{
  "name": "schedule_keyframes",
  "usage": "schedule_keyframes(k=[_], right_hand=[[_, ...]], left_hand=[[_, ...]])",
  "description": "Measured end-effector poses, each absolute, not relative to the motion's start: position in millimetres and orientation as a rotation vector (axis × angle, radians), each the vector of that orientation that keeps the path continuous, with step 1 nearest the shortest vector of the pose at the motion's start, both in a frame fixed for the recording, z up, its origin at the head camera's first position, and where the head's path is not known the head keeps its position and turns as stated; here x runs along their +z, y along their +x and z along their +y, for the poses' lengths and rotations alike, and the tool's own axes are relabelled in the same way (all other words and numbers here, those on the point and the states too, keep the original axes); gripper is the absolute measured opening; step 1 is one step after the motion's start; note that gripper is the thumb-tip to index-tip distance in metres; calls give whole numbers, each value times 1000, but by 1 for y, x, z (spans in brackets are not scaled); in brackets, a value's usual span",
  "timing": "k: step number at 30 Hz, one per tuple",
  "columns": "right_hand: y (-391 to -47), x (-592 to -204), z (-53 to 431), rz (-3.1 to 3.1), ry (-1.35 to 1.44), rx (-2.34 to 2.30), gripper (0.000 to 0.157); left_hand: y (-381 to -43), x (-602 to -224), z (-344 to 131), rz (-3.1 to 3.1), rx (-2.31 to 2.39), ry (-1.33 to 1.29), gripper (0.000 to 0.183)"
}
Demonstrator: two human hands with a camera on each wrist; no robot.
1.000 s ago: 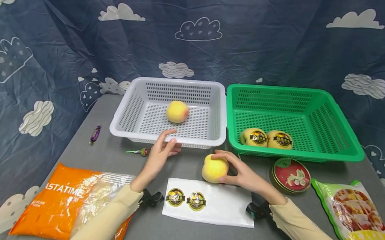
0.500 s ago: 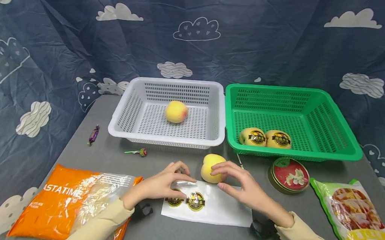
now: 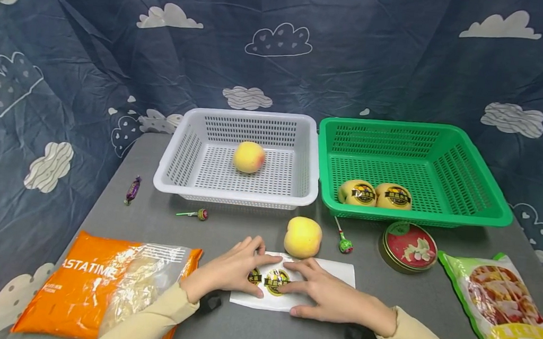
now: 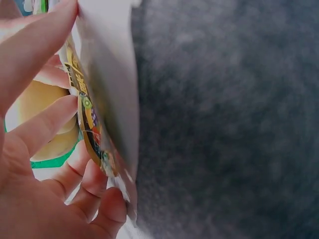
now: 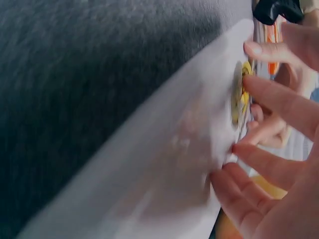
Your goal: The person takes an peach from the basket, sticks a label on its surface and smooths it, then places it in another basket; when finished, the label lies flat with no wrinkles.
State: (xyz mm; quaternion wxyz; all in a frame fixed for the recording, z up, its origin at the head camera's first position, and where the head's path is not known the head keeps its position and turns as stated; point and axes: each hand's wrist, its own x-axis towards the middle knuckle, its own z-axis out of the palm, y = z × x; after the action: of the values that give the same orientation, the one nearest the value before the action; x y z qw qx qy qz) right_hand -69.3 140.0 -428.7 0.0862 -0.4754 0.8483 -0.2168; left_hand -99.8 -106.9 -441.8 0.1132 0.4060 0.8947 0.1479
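A white sticker sheet (image 3: 304,305) lies on the table with two round black-and-gold stickers, one of them the right-hand sticker (image 3: 276,281). My left hand (image 3: 237,268) rests on the sheet's left part, its fingers over the left-hand sticker (image 3: 254,276) and partly hiding it. From the other side my right hand (image 3: 330,296) touches the sheet, index fingertip at the right-hand sticker's edge. In the right wrist view that fingertip meets the sticker (image 5: 242,94), which lies along the sheet. Just behind the sheet sits a yellow peach (image 3: 303,238), apart from both hands.
Behind stand a white basket (image 3: 236,195) holding one peach (image 3: 249,157) and a green basket (image 3: 440,219) holding two stickered peaches. Lollipops (image 3: 345,244), a purple candy (image 3: 132,190), a round tin (image 3: 409,248), an orange bag (image 3: 85,288) and a green food bag (image 3: 509,310) lie around.
My right hand has let go of the peach and come down onto the sheet. My left hand has moved from near the white basket down to the stickers.
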Motion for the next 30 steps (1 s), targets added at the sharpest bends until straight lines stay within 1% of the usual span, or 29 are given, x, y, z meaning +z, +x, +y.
schedule_keyframes(k=[3,6,11,14,18,24,27,30], right_hand=[[-67,-430,137,2552,-1453,-629,37],[-68,-432,134,2511,-1402,-777,31],[-74,-429,134,2434,-1242,-1191,18],[-80,-424,138,2490,-1110,-1340,15],[-93,-413,144,2642,-992,-1446,18],[-113,-403,149,2772,-942,-1566,26],[-119,-403,150,2822,-905,-1544,27],[-123,-406,148,2866,-889,-1493,26]], left_hand=[[-99,-441,-107,2618,441,1167,74],[-98,-440,-107,2612,449,1145,73],[-98,-441,-105,2611,457,1126,72],[-98,-440,-105,2608,452,1129,71],[-101,-438,-106,2584,543,1109,67],[-114,-430,-100,2572,968,1054,53],[-120,-426,-92,2550,1181,1055,49],[-125,-425,-81,2554,1270,1079,44]])
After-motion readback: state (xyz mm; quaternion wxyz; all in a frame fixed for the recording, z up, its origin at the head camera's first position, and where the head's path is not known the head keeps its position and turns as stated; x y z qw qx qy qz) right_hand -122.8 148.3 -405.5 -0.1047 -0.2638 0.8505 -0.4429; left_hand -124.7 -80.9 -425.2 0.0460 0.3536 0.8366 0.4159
